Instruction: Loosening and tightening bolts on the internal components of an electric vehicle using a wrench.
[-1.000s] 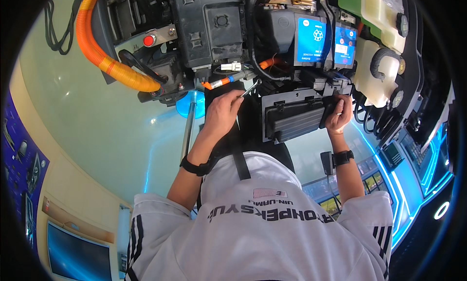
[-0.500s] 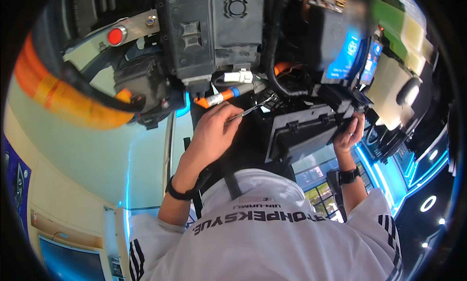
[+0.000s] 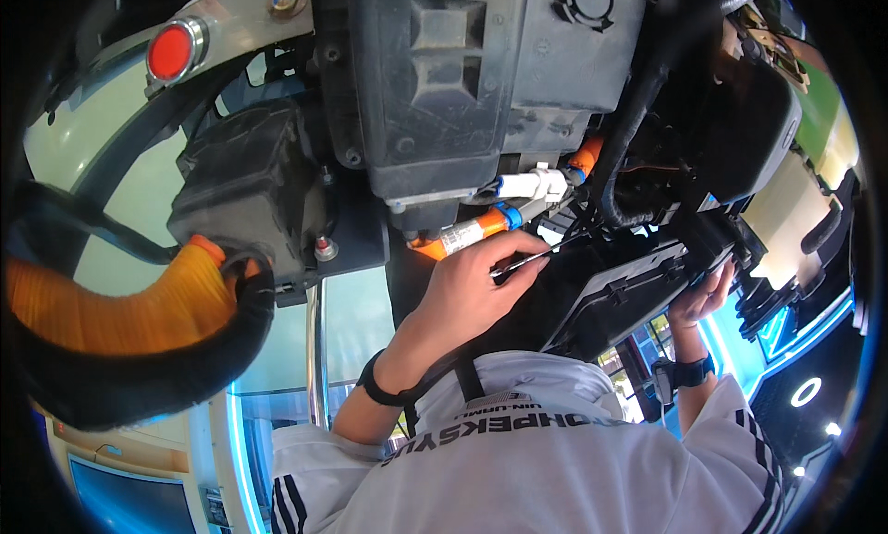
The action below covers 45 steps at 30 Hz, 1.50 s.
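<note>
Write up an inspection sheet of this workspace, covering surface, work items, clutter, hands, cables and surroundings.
Surface: pale floor, seen in part.
Work items: slim metal tool; black box between the hands.
Clutter: nothing seen.
Left hand: pinches the tool.
Right hand: at the black box's right end; exact contact unclear.
Cables: thick orange conduit, lower left, meeting a black housing; orange cable beside the left hand.
Surroundings: red button, upper left; screen, lower left; ring light, lower right.
</note>
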Tool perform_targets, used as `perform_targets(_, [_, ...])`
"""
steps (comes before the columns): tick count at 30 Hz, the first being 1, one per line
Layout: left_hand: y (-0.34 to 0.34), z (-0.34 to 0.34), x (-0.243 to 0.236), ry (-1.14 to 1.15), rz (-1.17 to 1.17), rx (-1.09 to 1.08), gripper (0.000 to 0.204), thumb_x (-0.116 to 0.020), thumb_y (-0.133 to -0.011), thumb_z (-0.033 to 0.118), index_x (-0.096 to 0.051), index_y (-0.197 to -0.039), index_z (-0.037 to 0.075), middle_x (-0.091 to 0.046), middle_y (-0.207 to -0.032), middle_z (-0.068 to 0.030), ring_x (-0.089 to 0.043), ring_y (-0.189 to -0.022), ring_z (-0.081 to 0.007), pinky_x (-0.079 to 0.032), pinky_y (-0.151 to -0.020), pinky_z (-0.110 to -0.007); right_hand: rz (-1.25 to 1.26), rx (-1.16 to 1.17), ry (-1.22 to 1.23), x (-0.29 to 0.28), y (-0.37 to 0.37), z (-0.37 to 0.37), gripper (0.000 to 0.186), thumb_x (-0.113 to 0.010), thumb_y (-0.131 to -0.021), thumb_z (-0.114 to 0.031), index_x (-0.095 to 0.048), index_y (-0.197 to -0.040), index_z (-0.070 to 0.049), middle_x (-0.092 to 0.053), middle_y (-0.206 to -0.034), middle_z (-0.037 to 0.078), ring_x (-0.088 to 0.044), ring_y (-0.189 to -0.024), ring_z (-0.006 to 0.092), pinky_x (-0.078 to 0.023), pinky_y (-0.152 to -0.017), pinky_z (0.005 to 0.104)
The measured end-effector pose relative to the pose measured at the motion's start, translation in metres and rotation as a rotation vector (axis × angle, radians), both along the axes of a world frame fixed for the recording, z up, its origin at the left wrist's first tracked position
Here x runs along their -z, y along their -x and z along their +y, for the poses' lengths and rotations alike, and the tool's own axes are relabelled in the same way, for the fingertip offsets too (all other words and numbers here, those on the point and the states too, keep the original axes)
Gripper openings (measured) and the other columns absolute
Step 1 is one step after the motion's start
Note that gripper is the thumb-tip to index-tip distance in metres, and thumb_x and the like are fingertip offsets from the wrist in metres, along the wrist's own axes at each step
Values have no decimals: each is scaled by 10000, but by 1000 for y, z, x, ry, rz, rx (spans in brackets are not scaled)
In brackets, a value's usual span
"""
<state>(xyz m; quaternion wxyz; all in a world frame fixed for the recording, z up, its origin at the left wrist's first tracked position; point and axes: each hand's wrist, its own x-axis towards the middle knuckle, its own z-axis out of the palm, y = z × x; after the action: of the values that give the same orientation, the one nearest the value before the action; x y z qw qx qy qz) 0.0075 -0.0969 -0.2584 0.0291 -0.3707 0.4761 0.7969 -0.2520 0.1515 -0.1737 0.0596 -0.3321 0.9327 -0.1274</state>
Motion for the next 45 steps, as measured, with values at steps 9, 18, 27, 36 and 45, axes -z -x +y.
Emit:
perform_targets(9, [13,-6,4,-230,155,-54,223,-620,-876,96,-653,-1081,14,-666,-934,-72,-594,-841,-117,-453,-773,-243,24,-42,29,1,-5,-11,346,-353,-984,-195,-535,-1090,79,-610,-970,129,-550,-881,188,-419,-816,290])
perform_targets(18, [39,18,13,-234,249,-198,265,-567,-940,214,-661,-1088,15,-673,-820,-28,-519,-704,-42,-412,-646,-207,-20,45,37,0,-9,-15,433,-362,-977,-240,-518,-1181,108,-604,-1096,170,-577,-987,225,-435,-885,307])
perform_targets(27, [51,26,18,-360,205,-194,250,-572,-938,219,-594,-926,-30,-635,-838,-46,-585,-774,-106,-463,-722,-272,38,-25,46,-1,-7,-21,293,-386,-970,-156,-551,-1033,78,-592,-904,128,-533,-807,190,-413,-765,282])
perform_targets(36, [51,31,31,-506,359,-229,266,-453,-995,208,-581,-1088,-7,-660,-985,-77,-597,-899,-119,-477,-775,-269,54,-13,58,1,-13,-37,281,-382,-973,-173,-557,-946,45,-554,-822,69,-489,-765,135,-387,-722,249])
perform_targets(45, [48,14,38,-570,344,28,220,-585,-922,167,-627,-1075,15,-660,-1059,-40,-593,-938,-118,-454,-864,-269,39,-25,109,1,-12,-38,279,-379,-970,-168,-542,-933,55,-539,-819,74,-474,-763,142,-377,-710,249])
